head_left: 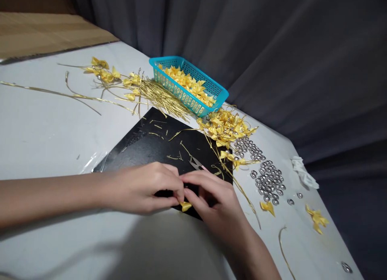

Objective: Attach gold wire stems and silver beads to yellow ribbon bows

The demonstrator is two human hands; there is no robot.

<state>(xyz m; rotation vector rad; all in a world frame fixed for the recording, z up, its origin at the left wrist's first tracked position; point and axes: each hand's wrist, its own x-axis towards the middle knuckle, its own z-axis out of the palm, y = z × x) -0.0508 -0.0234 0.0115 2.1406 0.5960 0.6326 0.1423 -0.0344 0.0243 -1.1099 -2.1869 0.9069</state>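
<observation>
Over the near edge of a black board [130,147], my two hands meet with fingertips almost touching. My left hand [154,187] is closed in a pinch on a small yellow ribbon bow [186,206], which pokes out below the fingertips. My right hand [211,195] is curled close against it, thumb and forefinger together; what lies between them is hidden. Just beyond the right fingers are small scissors [196,164], partly covered by that hand. Short gold cord clippings [155,134] are scattered on the board.
A turquoise basket [222,96] of yellow ribbon bows stands at the back. Beside it lie a bundle of gold cords [165,98] and a heap of yellow bows [226,126]. Silver beads [269,181] are piled at right. Cardboard [45,34] and a dark curtain [272,50] border the table.
</observation>
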